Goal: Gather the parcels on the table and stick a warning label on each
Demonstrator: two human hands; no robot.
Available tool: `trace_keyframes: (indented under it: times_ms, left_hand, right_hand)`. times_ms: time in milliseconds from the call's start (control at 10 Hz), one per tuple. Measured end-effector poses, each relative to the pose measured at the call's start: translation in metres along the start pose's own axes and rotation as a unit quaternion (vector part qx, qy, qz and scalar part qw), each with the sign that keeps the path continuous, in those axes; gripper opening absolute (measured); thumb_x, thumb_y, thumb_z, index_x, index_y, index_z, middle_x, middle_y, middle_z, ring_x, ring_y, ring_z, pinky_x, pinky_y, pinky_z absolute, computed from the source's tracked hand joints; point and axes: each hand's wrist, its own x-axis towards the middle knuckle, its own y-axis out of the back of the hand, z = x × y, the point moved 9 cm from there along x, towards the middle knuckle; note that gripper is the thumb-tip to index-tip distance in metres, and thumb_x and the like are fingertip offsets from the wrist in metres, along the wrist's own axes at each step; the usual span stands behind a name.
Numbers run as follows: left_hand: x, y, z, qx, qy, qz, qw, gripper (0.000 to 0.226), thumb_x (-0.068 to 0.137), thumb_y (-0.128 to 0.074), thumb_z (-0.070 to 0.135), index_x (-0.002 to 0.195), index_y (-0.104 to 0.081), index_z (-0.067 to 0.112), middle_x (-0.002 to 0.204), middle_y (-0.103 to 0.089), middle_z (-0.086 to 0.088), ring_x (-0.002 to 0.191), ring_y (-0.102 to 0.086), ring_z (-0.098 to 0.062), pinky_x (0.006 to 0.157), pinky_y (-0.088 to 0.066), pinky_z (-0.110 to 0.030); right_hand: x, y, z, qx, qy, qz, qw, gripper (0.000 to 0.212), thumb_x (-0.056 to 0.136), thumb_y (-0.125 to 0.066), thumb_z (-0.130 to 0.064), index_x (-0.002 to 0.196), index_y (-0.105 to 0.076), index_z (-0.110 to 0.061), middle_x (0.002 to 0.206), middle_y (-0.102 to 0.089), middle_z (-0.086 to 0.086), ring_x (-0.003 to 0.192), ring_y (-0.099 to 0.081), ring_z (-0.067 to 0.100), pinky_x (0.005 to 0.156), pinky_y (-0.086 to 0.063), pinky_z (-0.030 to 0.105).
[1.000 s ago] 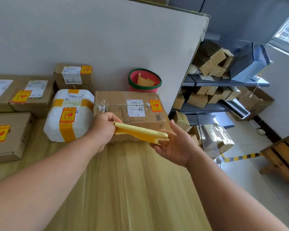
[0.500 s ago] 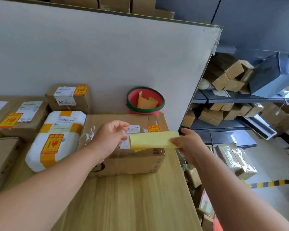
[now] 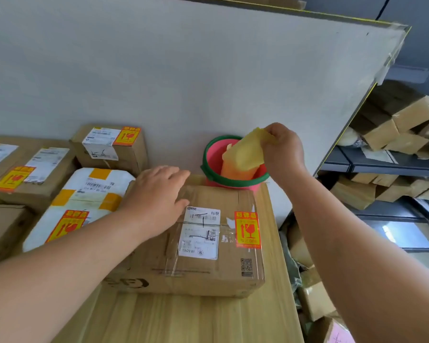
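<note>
Pinching the yellow backing strip [image 3: 245,154] by its top corner with my right hand [image 3: 284,151], fingers closed on it, lower end hanging into the pink bin [image 3: 235,183] just below my grip. It looks like thin paper: light, floppy, no stiffness, so a corner pinch is plenty and I'd expect it to drop straight once let go. My left hand [image 3: 159,194] lies flat and open on the cardboard parcel [image 3: 198,266], gripping nothing, just beside its shipping slip [image 3: 200,233]. That parcel sits below and nearer me than the right hand, touching the bin's front. The red-and-yellow warning label [image 3: 247,230] is already on its lid. Box looks rigid, taped smooth on top, likely slippery there; I'd take it by the side edges. White padded parcel [image 3: 84,201] left of my left hand looks soft.
</note>
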Motion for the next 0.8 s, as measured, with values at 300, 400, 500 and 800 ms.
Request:
trace_keyframes:
  times_ms: [300, 400, 500, 800]
  left_hand:
    - [-0.005, -0.021, -0.025, 0.002, 0.030, -0.033, 0.999, 0.063, 0.092, -0.050, 0.042, 0.147, -0.024, 0.025, 0.153, -0.026, 0.003, 0.141, -0.017, -0.018, 0.114, -0.013, -0.034]
    - [-0.011, -0.020, -0.031, -0.006, 0.038, -0.029, 0.999, 0.064, 0.092, -0.050, 0.042, 0.148, -0.023, 0.025, 0.153, -0.026, 0.002, 0.141, -0.017, -0.019, 0.114, -0.013, -0.034]
    - [-0.016, -0.014, -0.037, -0.010, 0.045, -0.019, 0.999, 0.064, 0.092, -0.049, 0.043, 0.148, -0.023, 0.025, 0.153, -0.025, 0.003, 0.141, -0.016, -0.018, 0.114, -0.013, -0.033]
    - [-0.045, 0.011, -0.062, 0.017, 0.074, -0.019, 0.997, 0.066, 0.092, -0.048, 0.045, 0.148, -0.020, 0.023, 0.155, -0.022, 0.000, 0.143, -0.015, -0.020, 0.116, -0.012, -0.039]
  right_hand:
    - [0.005, -0.119, 0.025, -0.311, 0.067, -0.209, 0.925, 0.032, 0.097, -0.043, -0.013, 0.124, -0.057, -0.021, 0.111, -0.063, 0.005, 0.088, -0.058, 0.025, 0.072, -0.050, 0.036]
    - [0.001, -0.131, 0.030, -0.320, 0.058, -0.237, 0.915, 0.030, 0.098, -0.039, -0.033, 0.117, -0.059, -0.021, 0.107, -0.063, 0.006, 0.095, -0.059, 0.029, 0.081, -0.049, 0.045]
    - [-0.004, -0.135, 0.030, -0.409, 0.065, -0.246, 0.876, 0.030, 0.097, -0.033, -0.030, 0.120, -0.051, -0.024, 0.115, -0.058, 0.007, 0.104, -0.053, 0.033, 0.083, -0.037, 0.051]
    - [-0.025, -0.102, 0.005, -0.361, 0.042, -0.185, 0.913, 0.073, 0.090, -0.026, -0.066, 0.150, -0.009, -0.031, 0.160, -0.005, -0.002, 0.143, -0.014, 0.031, 0.110, -0.014, 0.056]
